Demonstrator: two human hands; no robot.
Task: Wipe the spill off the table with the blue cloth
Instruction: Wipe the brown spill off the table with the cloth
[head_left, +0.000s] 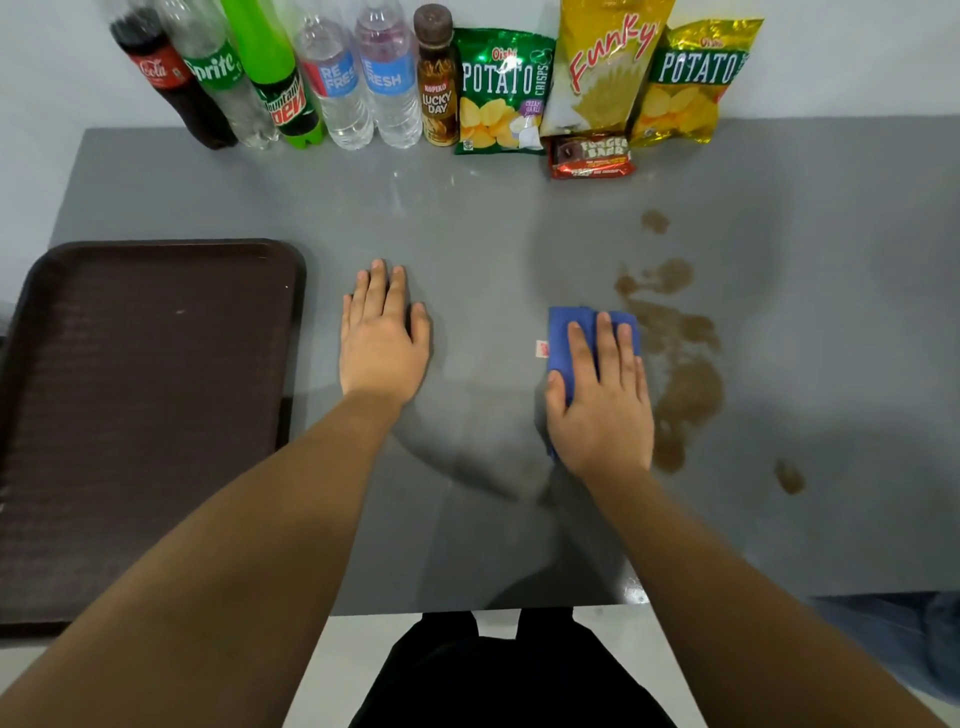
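Observation:
A brown spill (683, 374) spreads in patches over the right half of the grey table (467, 218). Separate small drops lie at the far end and the near right of it. A folded blue cloth (563, 338) lies flat on the table just left of the spill. Its right edge touches the brown patches. My right hand (602, 400) presses palm-down on the cloth, fingers spread over it. A small white tag sticks out at the cloth's left side. My left hand (382, 338) rests flat on the bare table, fingers together, holding nothing.
A dark brown tray (140, 374) sits at the left edge of the table. Along the back wall stand several drink bottles (332, 78) and several snack bags (501, 93), with a chocolate bar pack (591, 156) in front.

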